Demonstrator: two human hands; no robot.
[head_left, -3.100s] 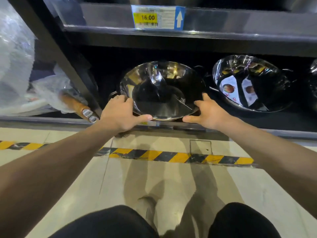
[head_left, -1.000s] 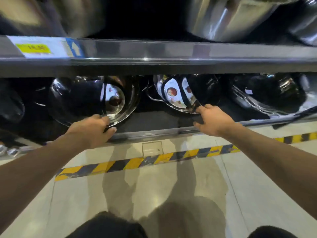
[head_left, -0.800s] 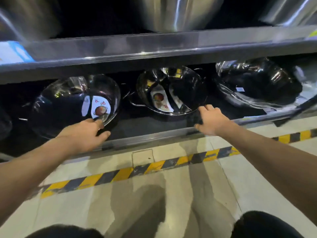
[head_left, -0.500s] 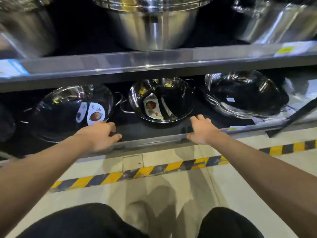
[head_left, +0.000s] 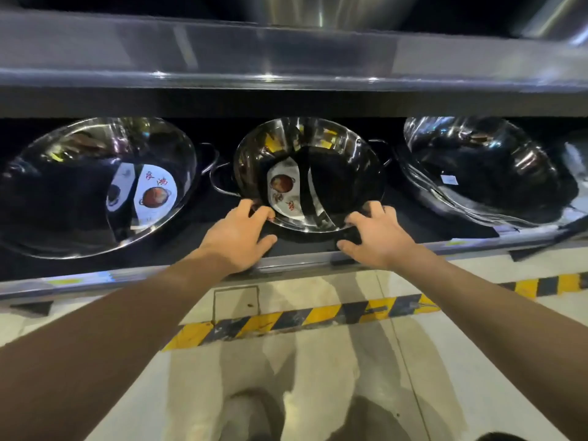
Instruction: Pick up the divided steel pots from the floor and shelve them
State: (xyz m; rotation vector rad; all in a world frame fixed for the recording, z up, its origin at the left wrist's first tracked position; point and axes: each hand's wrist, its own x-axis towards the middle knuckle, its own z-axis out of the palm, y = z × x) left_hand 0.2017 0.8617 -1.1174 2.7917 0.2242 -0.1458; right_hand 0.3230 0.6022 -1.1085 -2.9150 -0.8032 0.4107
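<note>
A divided steel pot (head_left: 345, 181) with a curved partition and a paper label leans tilted on the bottom shelf (head_left: 127, 275), in the middle. My left hand (head_left: 237, 238) has its fingers curled on the pot's lower left rim. My right hand (head_left: 380, 240) holds the lower right rim, fingers on the edge, thumb low in front. A second, larger divided pot (head_left: 95, 186) with a label leans at the left of the same shelf, untouched.
A stack of plain steel pans (head_left: 483, 173) leans at the right of the shelf. The upper shelf's steel lip (head_left: 286, 58) overhangs closely, with big steel pots above. Yellow-black hazard tape (head_left: 302, 316) runs along the pale floor before the shelf.
My left hand has left the left pot and my right hand the shelf edge; both have come together on the middle pot's lower rim. The view has shifted closer to that pot.
</note>
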